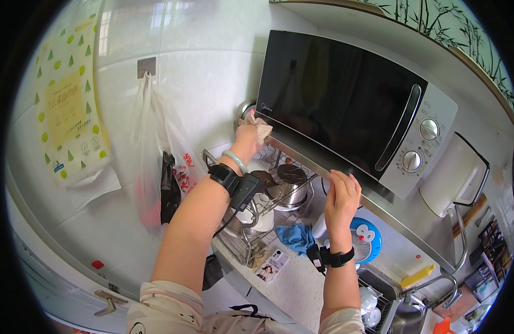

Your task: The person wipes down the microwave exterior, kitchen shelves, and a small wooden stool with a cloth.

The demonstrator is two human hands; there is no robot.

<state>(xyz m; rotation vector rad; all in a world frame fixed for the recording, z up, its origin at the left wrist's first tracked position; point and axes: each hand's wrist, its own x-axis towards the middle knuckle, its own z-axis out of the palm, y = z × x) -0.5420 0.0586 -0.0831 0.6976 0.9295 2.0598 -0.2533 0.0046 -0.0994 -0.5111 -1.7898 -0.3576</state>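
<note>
My left hand grips a crumpled beige and pink cloth at the left end of the stainless steel shelf. Above it is the lower left corner of a black-fronted Midea microwave oven, which stands on that shelf. A round metal lid or pan, partly hidden, shows behind the cloth. With its fingers extended, my right hand rests its fingertips on the shelf's front edge, below the microwave door. Nothing is seen in that hand.
Under the shelf, a wire dish rack holds a steel pot and bowls. A blue cloth and a phone lie on the counter. A white kettle stands right of the microwave; plastic bags hang left.
</note>
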